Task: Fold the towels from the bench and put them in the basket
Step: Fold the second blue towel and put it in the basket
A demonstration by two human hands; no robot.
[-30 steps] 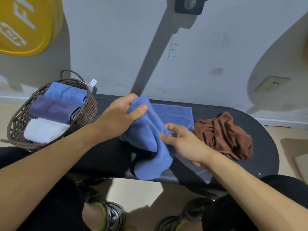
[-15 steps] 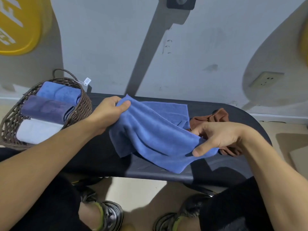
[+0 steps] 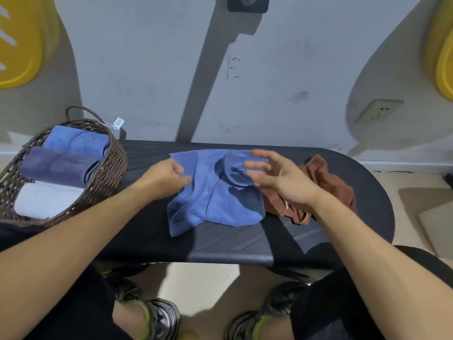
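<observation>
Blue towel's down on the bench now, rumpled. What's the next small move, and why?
Probably smooth it flat. The blue towel lies bunched on the bench, its near-left corner creased. The left hand touches its left edge; the right hand hovers open above it, holding nothing. Spread it before folding; the brown towel waits beside it.
</observation>
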